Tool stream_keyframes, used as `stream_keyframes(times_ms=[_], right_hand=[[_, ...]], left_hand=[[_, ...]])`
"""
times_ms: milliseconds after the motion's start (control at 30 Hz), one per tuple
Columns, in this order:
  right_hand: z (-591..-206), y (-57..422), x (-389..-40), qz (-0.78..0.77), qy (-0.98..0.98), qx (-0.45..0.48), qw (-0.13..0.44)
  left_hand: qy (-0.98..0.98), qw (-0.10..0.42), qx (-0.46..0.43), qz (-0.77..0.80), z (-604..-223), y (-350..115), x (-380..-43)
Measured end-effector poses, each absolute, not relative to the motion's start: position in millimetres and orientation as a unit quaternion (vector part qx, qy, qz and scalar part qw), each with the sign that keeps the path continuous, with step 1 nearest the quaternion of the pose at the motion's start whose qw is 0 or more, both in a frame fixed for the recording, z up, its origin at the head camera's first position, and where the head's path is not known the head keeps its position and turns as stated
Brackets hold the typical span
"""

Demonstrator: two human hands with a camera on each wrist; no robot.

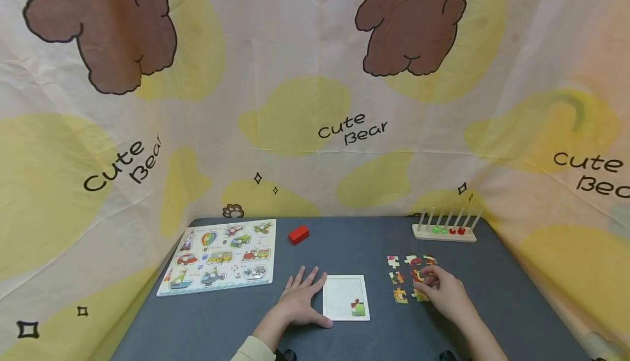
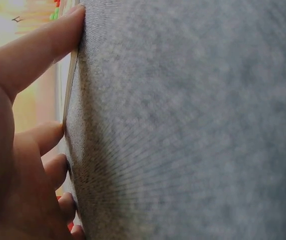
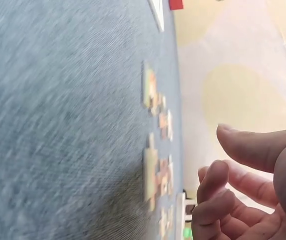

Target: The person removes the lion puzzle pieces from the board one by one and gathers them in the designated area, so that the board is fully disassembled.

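Note:
My left hand point(image 1: 301, 302) lies with fingers spread on the dark table, its thumb and a fingertip at the left edge of a white puzzle tray point(image 1: 337, 298). A green and red jigsaw piece point(image 1: 357, 307) sits in the tray's lower right corner. In the left wrist view, the fingers point(image 2: 37, 45) touch the tray's thin edge. My right hand point(image 1: 445, 292) hovers over the right-hand group of loose jigsaw pieces point(image 1: 411, 260), partly covering them. The right wrist view shows the hand point(image 3: 253, 190) with thumb and bent fingers apart, nothing between them, and pieces point(image 3: 150, 170) beyond.
A vehicle-picture peg board point(image 1: 221, 257) lies at the left. Behind the tray is a red block point(image 1: 298, 234). A pegged counting rack point(image 1: 444, 232) with green and red beads stands at the back right. A bear-print cloth point(image 1: 295, 120) hangs behind the table.

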State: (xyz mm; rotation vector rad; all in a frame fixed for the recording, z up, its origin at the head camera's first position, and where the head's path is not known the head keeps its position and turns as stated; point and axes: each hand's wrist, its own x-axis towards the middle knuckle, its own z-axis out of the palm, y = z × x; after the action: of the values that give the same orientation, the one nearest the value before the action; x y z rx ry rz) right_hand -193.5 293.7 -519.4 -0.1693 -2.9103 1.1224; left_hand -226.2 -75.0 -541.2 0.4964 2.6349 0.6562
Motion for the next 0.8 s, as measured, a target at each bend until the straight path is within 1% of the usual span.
stream_keyframes(times_ms=[200, 533, 800], right_hand=[[-510.5, 283.5, -190.8, 0.386, -0.922, -0.035, 0.019], [-508.8, 268.1, -195.0, 0.399, -0.916, -0.020, 0.043], [-507.3, 256.9, -195.0, 0.417, -0.908, -0.012, 0.037]], left_hand=[[0.938, 0.188, 0.175, 0.231, -541.8, -75.1, -226.2], [0.939, 0.191, 0.174, 0.226, -537.9, -74.5, -225.5], [0.940, 0.187, 0.173, 0.227, -537.3, -73.9, -224.2]])
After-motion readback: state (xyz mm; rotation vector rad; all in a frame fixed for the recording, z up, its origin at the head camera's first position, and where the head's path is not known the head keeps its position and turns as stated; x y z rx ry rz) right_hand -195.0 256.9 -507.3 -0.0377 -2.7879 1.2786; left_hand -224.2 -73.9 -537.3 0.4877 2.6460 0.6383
